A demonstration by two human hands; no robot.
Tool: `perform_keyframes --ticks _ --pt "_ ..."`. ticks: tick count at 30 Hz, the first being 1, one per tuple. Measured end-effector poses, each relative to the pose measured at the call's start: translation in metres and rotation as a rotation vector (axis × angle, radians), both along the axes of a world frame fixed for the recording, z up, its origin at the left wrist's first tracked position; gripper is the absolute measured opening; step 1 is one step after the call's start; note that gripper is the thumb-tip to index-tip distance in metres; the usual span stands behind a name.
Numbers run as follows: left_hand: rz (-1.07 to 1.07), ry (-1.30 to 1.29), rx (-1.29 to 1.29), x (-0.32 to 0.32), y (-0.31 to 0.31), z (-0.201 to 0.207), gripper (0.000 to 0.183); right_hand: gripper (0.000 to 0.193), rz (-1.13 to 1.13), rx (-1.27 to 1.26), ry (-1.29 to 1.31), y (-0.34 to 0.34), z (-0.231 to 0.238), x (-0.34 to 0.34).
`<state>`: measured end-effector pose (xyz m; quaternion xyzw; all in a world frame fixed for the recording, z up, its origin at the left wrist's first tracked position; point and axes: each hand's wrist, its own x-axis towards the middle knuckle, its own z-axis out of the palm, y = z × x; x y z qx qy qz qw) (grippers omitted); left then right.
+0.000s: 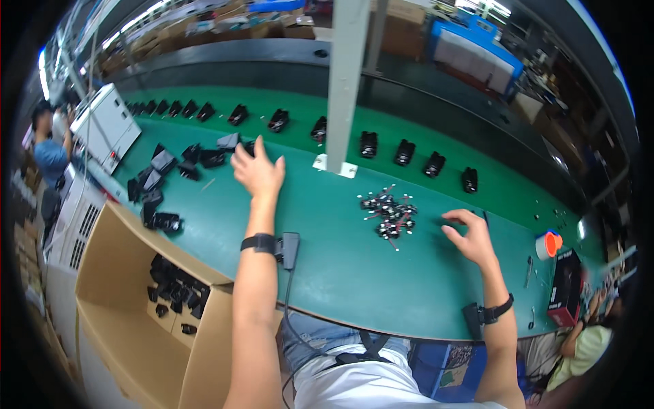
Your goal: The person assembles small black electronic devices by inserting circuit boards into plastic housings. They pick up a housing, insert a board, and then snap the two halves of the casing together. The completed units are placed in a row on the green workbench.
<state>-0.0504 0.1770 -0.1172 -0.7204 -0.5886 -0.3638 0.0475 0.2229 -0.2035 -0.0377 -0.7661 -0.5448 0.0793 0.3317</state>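
My left hand (259,172) reaches over the left half of the green table, fingers apart. A black plastic part (249,147) lies just beyond its fingertips; whether they touch cannot be made out. Beside it, to the left, are loose black housings (212,158) and a grey-topped wedge-shaped piece (229,140). My right hand (470,235) hovers on the right side with thumb and fingers apart and nothing between them. Between my hands sits a small heap of black components with red wires and white connectors (392,215). Both wrists wear black straps with small devices.
A row of black units (368,144) runs along the green strip behind the table. A metal post (344,88) rises from the far edge. An open cardboard box (129,286) with black parts stands lower left. An orange-and-white tape roll (547,245) and black box (565,286) are right.
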Motion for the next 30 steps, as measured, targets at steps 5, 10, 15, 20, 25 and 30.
perform_keyframes --ticks 5,10,15,20,25,30 --pt "-0.041 -0.032 -0.063 -0.002 0.006 -0.013 0.038 0.032 0.064 -0.035 -0.052 0.036 0.001 -0.023" --pt "-0.307 -0.359 -0.105 -0.003 0.008 -0.009 0.026 0.036 0.006 -0.245 -0.085 0.055 -0.007 -0.044" --pt "-0.452 -0.600 -0.010 0.014 -0.018 0.028 0.025 0.027 0.039 -0.116 -0.065 0.054 -0.034 -0.038" --pt "-0.936 -0.906 -0.190 0.045 -0.089 0.082 0.023 0.025 -0.067 0.027 0.236 0.031 -0.021 -0.035" --pt "-1.333 -0.709 -0.299 0.082 -0.169 0.087 0.020 0.022 -0.082 0.348 0.126 0.016 -0.006 -0.036" --pt "-1.416 -0.673 -0.640 0.100 -0.203 0.072 0.021 0.014 -0.173 0.480 0.431 0.006 -0.006 -0.037"
